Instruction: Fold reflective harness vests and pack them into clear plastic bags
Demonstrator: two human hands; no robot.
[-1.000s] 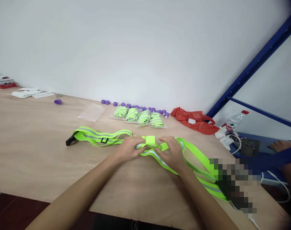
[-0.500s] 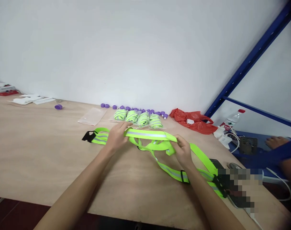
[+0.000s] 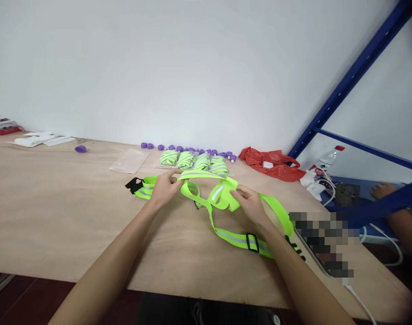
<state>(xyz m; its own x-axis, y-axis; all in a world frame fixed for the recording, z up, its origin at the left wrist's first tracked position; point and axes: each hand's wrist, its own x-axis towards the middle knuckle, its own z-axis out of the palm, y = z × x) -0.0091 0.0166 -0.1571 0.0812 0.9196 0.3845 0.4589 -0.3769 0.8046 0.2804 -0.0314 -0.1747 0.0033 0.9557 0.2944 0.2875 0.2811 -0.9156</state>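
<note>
A neon-yellow reflective strap (image 3: 231,238) with a silver stripe lies in loops over the wooden table. My left hand (image 3: 166,187) pinches one end of a raised stretch of it. The other end of that stretch is between the fingers of my right hand (image 3: 249,203), where the band folds over. Left of my left hand, a black buckle (image 3: 134,185) is on a doubled part of the strap. A black slider (image 3: 252,242) sits on the lower loop. Another black fitting (image 3: 294,248) is partly hidden behind my right forearm.
Behind the strap stand several bagged strap rolls (image 3: 202,161) and a row of purple caps (image 3: 179,149). A flat clear bag (image 3: 128,161) lies left of them. At right are a red plastic bag (image 3: 277,164), a bottle (image 3: 330,159), a phone (image 3: 314,246) and another person's hand (image 3: 382,190).
My right hand has moved slightly left, and the raised stretch now bows, with its right end turned downward. The black buckle and right end of the strap have shifted inward.
</note>
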